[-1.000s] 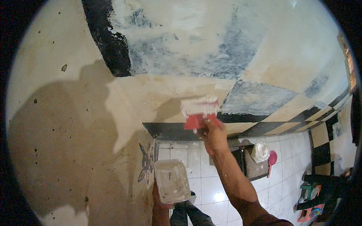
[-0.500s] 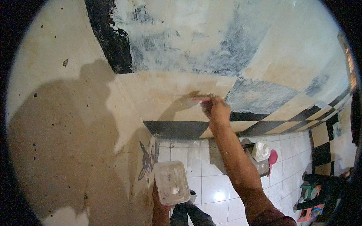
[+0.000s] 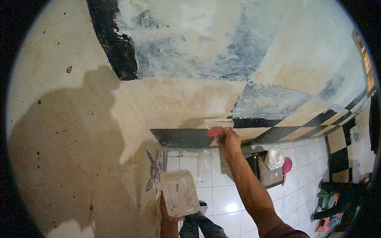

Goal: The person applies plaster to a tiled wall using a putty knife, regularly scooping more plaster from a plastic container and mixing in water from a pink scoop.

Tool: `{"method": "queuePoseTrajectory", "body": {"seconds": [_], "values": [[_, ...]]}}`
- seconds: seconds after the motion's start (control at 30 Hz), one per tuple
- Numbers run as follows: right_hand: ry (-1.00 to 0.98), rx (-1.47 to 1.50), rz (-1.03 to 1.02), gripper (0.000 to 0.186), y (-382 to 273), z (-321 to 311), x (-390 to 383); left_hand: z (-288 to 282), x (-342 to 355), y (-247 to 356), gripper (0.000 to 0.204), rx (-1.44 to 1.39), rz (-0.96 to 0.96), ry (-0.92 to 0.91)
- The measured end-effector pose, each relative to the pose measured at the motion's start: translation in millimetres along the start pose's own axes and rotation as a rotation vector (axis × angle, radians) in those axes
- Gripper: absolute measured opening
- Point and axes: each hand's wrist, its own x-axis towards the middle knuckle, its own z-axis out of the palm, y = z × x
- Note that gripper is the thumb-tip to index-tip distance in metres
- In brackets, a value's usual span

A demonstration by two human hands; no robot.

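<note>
My right hand is closed on a red putty scraper, its wide edge coated with pale paste. The scraper is at the wall, by the border between a cream patch and the black squares below it. Low on the left, my left hand holds a shallow, whitish rectangular plastic tub from beneath. Smears of paste line the inside of the tub, and most of the left hand's fingers are hidden by it. Above, pale paste thinly covers several dark squares.
A side wall with chips and my shadow rises on the left. On the white tiled floor stands a dark low stool or box, bearing a white plastic bag. Beside it is a pink dipper. Colourful items lie at right.
My right hand has come down the wall with the scraper, from the cream patch to the row of black squares. The tub in my left hand has barely moved.
</note>
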Motion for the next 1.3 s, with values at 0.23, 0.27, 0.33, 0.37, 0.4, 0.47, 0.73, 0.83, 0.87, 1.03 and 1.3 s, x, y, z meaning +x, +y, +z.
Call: {"method": "queuePoseTrajectory", "body": {"seconds": [0.23,0.27,0.33,0.37,0.4,0.47,0.73,0.83,0.87,1.03,1.3], "values": [[-0.016,-0.084,-0.218,0.019,-126.5,101.0,-9.5,8.9,-9.6,-4.2,0.055,0.200,0.037,0.069],[-0.086,-0.073,-0.245,0.019,-133.8,102.3,-29.2,8.0,-8.8,-5.0,0.055,0.306,0.065,0.086],[-0.158,-0.062,-0.279,0.018,-128.1,89.9,-48.6,19.1,-4.8,-11.1,0.054,0.225,0.042,0.043],[-0.107,-0.042,-0.266,0.017,-114.1,77.5,-51.3,22.0,-4.2,-11.2,0.054,0.149,0.026,0.009],[-0.051,-0.025,-0.256,0.016,-98.4,63.6,-53.3,19.8,-3.0,-11.0,0.054,0.149,0.026,0.008],[-0.002,0.045,-0.167,0.019,-50.3,31.9,-42.1,12.3,0.4,-11.8,0.053,0.121,0.053,-0.059],[-0.035,-0.061,-0.001,0.013,-2.0,6.0,24.9,-4.2,2.4,-11.1,0.051,0.097,0.050,0.036],[-0.053,-0.115,-0.063,0.012,-27.7,28.3,35.3,12.0,1.3,-14.9,0.051,0.103,0.038,0.050],[-0.011,-0.091,-0.075,0.014,-36.3,33.4,33.3,19.8,1.3,-16.7,0.052,0.110,0.000,0.055],[-0.046,0.024,-0.180,0.018,-73.1,60.5,14.6,-1.4,4.4,-12.7,0.054,0.021,-0.006,-0.042],[-0.067,-0.078,-0.295,0.019,-196.7,104.0,-42.1,-4.9,-8.8,-14.7,0.055,0.036,-0.031,0.025]]}}
